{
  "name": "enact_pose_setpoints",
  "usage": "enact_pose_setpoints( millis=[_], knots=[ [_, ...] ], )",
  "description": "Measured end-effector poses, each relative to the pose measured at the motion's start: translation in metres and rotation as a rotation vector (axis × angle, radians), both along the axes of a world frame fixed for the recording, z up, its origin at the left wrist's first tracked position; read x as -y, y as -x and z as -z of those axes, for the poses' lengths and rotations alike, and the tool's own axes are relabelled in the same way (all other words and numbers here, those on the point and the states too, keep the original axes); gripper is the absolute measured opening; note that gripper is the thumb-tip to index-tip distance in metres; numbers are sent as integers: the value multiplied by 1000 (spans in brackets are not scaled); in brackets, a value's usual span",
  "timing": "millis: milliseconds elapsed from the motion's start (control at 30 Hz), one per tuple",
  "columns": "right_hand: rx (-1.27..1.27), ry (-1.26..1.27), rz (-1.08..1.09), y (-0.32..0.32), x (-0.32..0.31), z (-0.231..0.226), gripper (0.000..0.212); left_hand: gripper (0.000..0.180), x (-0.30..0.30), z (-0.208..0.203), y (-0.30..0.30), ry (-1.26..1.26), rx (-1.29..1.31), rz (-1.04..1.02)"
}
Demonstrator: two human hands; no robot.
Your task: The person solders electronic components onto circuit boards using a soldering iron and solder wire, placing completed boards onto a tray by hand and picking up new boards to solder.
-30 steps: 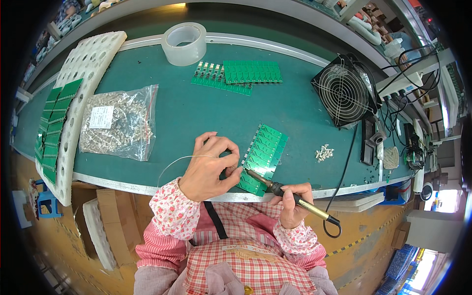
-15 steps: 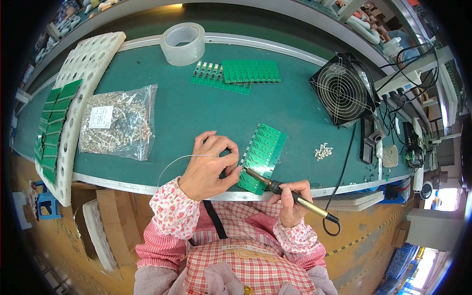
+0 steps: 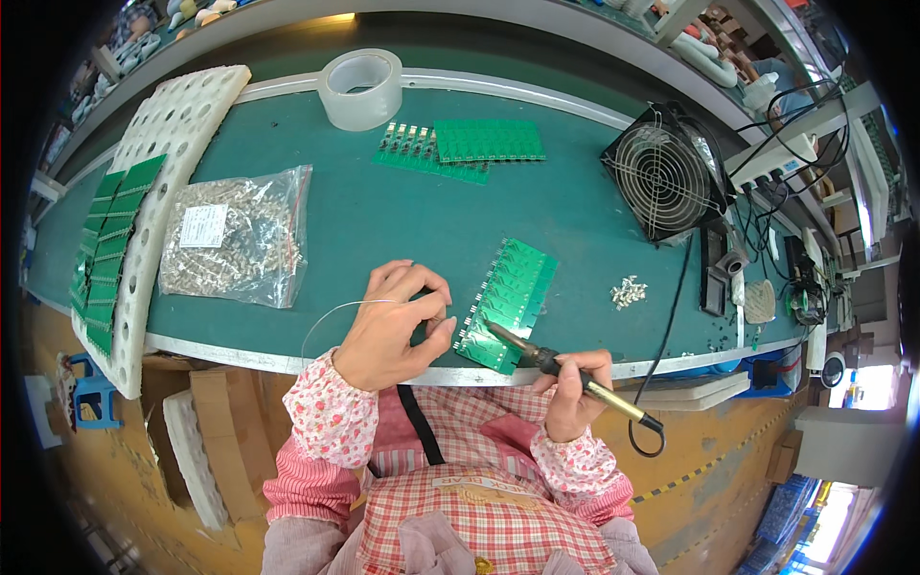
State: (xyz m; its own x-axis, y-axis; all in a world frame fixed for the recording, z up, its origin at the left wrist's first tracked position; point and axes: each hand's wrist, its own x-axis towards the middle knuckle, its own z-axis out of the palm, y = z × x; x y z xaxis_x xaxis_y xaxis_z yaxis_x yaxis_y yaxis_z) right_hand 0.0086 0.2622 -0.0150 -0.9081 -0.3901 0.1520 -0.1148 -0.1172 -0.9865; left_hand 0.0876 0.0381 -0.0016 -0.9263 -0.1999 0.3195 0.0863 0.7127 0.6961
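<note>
My right hand (image 3: 578, 391) is closed round a soldering iron (image 3: 541, 358), whose tip points left over a green circuit board panel (image 3: 511, 297). That panel lies tilted near the bench's front edge, with a row of pads along its left side. Just left of it, my left hand (image 3: 398, 324) is closed in a pinch on thin solder wire (image 3: 335, 309), which curves back past the wrist. The pinching fingertips are apart from the board, and the wire's working end is hidden by them.
A pile of small metal parts (image 3: 629, 292) lies to the right, below a black fan (image 3: 663, 174). More green boards (image 3: 491, 140) and a tape roll (image 3: 360, 88) sit at the back. Leftward are a bag of parts (image 3: 235, 236) and a white foam tray (image 3: 182, 125) bearing boards.
My left hand has drawn a little left, away from the board's edge, with the wire. The iron's tip has shifted slightly right and up, off the board's left edge.
</note>
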Motion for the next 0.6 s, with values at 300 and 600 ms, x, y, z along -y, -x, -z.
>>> enact_pose_setpoints(
  millis=[300,600],
  knots=[
    [-35,10,-63,-2,-7,4,14,13,-2,0,-2,40,-9,41],
    [-33,26,-72,-3,-4,5,18,11,-2,-1,-2,64,15,92]
  ],
)
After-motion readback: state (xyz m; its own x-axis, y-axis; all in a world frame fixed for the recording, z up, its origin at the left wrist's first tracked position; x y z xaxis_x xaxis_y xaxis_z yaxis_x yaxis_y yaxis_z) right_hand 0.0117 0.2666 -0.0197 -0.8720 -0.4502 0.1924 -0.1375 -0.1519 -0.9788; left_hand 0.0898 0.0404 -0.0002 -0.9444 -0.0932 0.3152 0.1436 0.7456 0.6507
